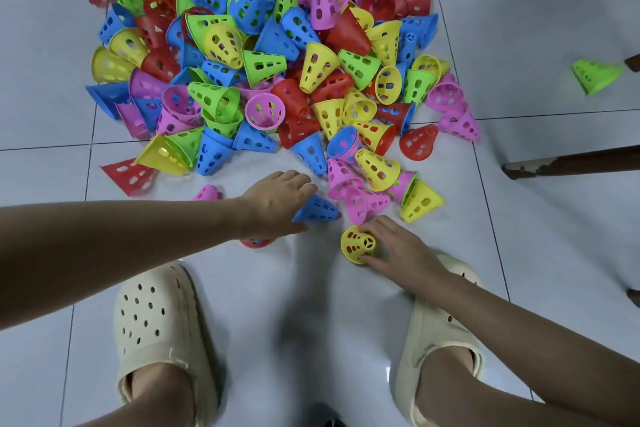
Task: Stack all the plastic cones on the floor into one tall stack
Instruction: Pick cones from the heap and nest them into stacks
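The stack is barely begun; the right hand [398, 243] grips a yellow cone [358, 244] upright on the floor, while the left hand [277, 201] grasps a blue cone [317, 209] lying beside it (the heap [259, 62] beyond both); next, probably, blue seats over yellow.

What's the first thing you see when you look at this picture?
First, the big heap of colourful cones with holes, spread over the white tiled floor at the top middle. Next, two hands just below the heap: the left hand grips a blue cone, and the right hand holds an upright yellow cone. One green cone lies alone at the far right.
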`<state>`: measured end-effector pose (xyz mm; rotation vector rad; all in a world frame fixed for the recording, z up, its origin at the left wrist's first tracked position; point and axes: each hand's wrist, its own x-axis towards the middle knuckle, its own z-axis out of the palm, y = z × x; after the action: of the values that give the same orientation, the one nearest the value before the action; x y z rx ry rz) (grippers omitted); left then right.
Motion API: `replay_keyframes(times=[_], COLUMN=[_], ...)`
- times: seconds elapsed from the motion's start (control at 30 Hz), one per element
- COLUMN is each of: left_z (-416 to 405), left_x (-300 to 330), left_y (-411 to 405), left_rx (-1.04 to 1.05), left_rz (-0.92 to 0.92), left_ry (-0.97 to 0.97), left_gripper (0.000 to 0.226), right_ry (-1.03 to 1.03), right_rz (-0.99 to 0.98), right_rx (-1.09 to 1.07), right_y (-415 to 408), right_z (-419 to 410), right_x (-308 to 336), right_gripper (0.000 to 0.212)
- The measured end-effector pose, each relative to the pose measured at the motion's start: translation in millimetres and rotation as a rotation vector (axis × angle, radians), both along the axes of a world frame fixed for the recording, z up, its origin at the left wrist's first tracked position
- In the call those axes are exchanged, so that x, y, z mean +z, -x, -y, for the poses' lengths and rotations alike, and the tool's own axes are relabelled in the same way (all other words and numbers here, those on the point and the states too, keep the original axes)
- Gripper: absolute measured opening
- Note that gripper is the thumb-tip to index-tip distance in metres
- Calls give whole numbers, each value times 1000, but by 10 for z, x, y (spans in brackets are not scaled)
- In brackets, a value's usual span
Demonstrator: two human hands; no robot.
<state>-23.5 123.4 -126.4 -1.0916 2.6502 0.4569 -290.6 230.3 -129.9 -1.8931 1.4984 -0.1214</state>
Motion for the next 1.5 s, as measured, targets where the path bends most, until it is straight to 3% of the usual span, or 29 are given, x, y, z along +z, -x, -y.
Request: replay_keyframes(times=[0.2, 0.37, 0.53, 0.67, 0.9, 1.0, 1.17, 1.5], left_z=[81, 32, 98, 185, 28, -150, -409, -372], left_x=[-7, -31, -8, 189, 513, 520, 316, 34], left_y=[-48, -18, 25, -39, -600, -858, -1104, -916], left_rx=[63, -19, -85, 48, 341, 341, 338, 333], left_rz=[98, 199, 246, 116, -279, -344, -323, -165], left_ry=[-51, -48, -57, -85, -125, -111, -189, -190], left_gripper=[67, 66, 63, 57, 52, 45, 57, 54], right_ry=[-87, 45, 63, 52, 49, 66, 60, 57], right_rz=[-47, -108, -166, -182, -286, -313, -254, 140], right_rx=[54, 15, 109, 164, 253, 264, 252, -132], right_y=[115, 363, 203, 122, 47, 18, -19, 68], right_z=[88, 274, 509, 626, 687, 665, 613, 320], right_x=[84, 252, 168, 135, 68, 20, -37, 245], right_gripper=[79, 70, 67, 65, 70, 69, 65, 64])
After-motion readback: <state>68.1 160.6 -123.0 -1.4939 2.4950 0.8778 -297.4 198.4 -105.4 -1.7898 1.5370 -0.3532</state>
